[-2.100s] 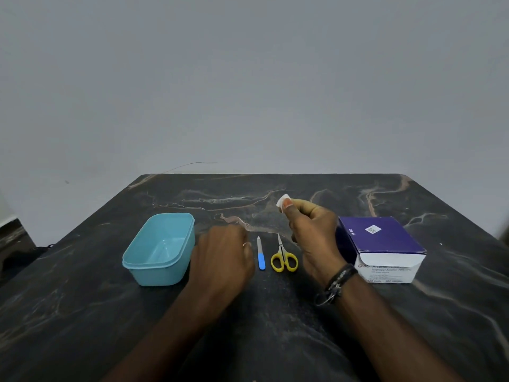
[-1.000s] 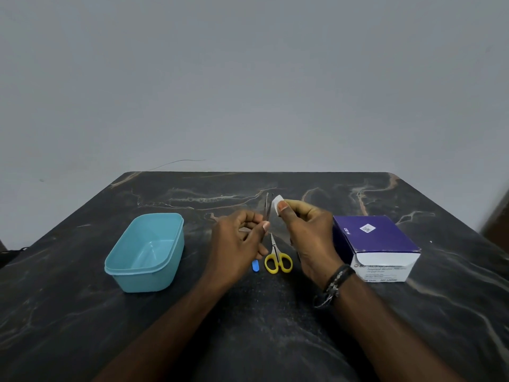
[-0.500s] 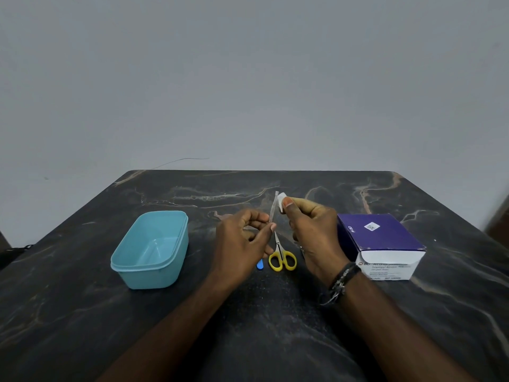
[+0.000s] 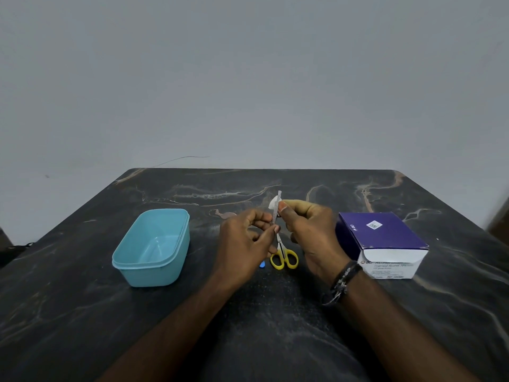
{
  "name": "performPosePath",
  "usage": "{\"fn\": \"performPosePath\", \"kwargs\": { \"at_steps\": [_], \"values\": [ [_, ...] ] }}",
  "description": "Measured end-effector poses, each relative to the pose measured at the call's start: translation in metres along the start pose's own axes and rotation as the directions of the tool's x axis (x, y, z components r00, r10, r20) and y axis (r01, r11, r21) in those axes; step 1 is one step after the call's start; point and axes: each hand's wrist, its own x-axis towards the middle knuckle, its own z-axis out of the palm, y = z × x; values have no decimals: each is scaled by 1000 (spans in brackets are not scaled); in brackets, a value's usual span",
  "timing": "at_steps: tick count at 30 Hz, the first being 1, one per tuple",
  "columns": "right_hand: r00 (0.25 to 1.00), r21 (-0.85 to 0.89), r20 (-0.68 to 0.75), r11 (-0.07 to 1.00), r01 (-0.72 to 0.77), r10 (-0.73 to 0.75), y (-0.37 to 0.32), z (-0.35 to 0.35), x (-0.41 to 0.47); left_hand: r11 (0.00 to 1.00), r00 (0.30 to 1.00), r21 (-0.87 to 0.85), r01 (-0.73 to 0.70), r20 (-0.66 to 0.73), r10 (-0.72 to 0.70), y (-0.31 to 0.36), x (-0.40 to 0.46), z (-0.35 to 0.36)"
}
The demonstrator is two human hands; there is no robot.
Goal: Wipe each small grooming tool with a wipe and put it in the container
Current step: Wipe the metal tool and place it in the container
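While both forearms reach in from the near edge of the dark marbled table (image 4: 275,340), the two hands meet above its middle. Left hand (image 4: 242,244) pinches the lower end of a thin metal tool (image 4: 276,209), held nearly upright, tip tilted slightly away; it looks like a file or tweezers, too small to say which. Right hand (image 4: 308,230), closed, presses a small white wipe (image 4: 274,203) between thumb and fingers against the tool's upper part; only a short bit of the tip shows above the wipe. Dark bracelet (image 4: 343,282) on the right wrist. On the table below the hands: yellow-handled scissors (image 4: 283,257), blades pointing away, partly hidden by the fingers. Just left of them the blue end of a nail file (image 4: 262,264) peeks out from under the left hand; rest hidden. Light blue container (image 4: 154,244) sits well to the left, open, nothing visible inside. Purple and white box (image 4: 382,244) sits to the right, just beside the right hand, its near flap open.
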Motion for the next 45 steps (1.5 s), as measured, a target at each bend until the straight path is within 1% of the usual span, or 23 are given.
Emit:
{"fn": "performPosePath", "kwargs": {
  "at_steps": [4, 6, 13, 18, 23, 26, 30, 32, 36, 41, 45],
  "values": [
    [999, -73, 48, 997, 16, -12, 1, -2, 2, 1000, 1000, 7, -12, 11, 12, 0, 0, -2],
    [999, -95, 43, 995, 24, -20, 1, -2, 2, 1000, 1000, 17, -12, 21, 12, 0, 1, -2],
    [994, -90, -82, 993, 72, -79, 4, -6, 10, 999, 994, -32, 21, 105, -18, -2, -1, 0],
    [988, -98, -106, 990, 98, -109, 4, -7, 10, 992, 992, -109, 57, 118, -44, 0, 0, -1],
    [994, -120, 9, 987, 108, -108, 2, -4, 6, 969, 994, -223, 108, 54, -98, -3, 1, -2],
    [991, -157, 87, 981, 113, -100, 2, -4, 4, 956, 994, -271, 109, 10, -111, -4, 2, -2],
    [980, -188, 182, 976, 111, -76, 3, -5, 2, 949, 992, -294, 117, -18, -128, -4, 3, -4],
    [977, -214, 191, 967, 137, -96, 3, -5, 2, 952, 992, -283, 116, -6, -123, -6, 3, -4],
    [980, -216, 141, 962, 168, -139, 3, -6, 4, 951, 993, -286, 113, 19, -112, -7, 2, -2],
    [984, -149, -2, 973, 175, -177, 4, -6, 8, 954, 991, -269, 132, 56, -121, -8, 1, 2],
    [984, -111, -34, 979, 168, -173, 3, -5, 7, 954, 991, -270, 132, 53, -122, -10, 2, 2]
  ]
}}
